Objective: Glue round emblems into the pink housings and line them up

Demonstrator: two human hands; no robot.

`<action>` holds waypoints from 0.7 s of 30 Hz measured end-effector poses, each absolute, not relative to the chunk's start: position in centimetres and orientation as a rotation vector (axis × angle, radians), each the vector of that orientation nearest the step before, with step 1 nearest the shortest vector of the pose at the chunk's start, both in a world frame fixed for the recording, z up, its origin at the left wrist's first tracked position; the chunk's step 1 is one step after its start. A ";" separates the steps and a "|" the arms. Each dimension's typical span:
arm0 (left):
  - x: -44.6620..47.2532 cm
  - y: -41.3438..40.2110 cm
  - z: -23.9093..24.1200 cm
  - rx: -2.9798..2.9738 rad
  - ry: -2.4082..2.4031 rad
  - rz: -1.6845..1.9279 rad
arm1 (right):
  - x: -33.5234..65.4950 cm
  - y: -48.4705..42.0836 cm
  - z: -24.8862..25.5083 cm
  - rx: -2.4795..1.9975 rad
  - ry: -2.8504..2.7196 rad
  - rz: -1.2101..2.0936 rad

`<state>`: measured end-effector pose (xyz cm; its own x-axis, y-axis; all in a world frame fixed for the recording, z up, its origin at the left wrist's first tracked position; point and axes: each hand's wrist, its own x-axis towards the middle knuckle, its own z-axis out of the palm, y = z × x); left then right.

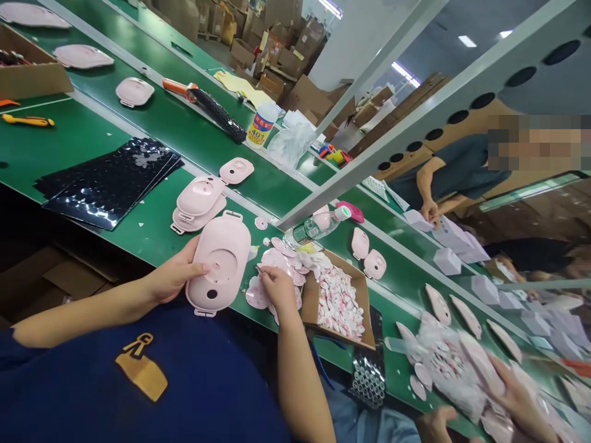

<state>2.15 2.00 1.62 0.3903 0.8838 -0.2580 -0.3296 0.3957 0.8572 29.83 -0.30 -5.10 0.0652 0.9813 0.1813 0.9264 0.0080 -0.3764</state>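
Note:
My left hand (173,275) grips a pink oval plastic shell (220,263) by its left edge, thumb across its face, holding it tilted over the table's near edge. My right hand (278,286) rests on a heap of small pink round stickers (281,271) on the green table, fingers pinched together on one of them. Both forearms reach in from the lower left.
A stack of pink shells (199,203) and black dotted sheets (108,181) lie to the left. A cardboard box of small pink-white parts (339,301) sits right of my hand. A water bottle (318,226), glue bottle (260,125) and co-workers' hands (517,394) lie beyond.

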 end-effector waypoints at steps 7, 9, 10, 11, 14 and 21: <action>2.6 1.2 1.3 0.900 0.730 0.745 | 26.6 -4.2 0.7 -1.689 -1.729 -0.266; 3.0 0.8 1.4 0.918 0.663 0.724 | 24.4 -5.7 2.7 -1.417 -1.884 -0.417; 3.2 0.7 1.5 0.925 0.635 0.721 | 23.3 -6.2 3.4 -1.321 -1.984 -0.447; 3.3 0.5 1.6 0.927 0.613 0.718 | 22.4 -6.7 3.9 -1.261 -2.079 -0.447; 3.1 0.3 1.7 0.924 0.590 0.730 | 21.2 -7.5 4.2 -1.270 -2.226 -0.355; 2.6 0.1 1.4 1.017 0.621 0.672 | 22.0 -8.3 3.1 -1.321 -2.259 -0.292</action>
<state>2.59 0.07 1.35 0.6428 0.7505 -0.1536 -0.2111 0.3663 0.9062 22.00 -8.34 3.08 -0.4019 0.7522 0.5221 0.8603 0.5054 -0.0660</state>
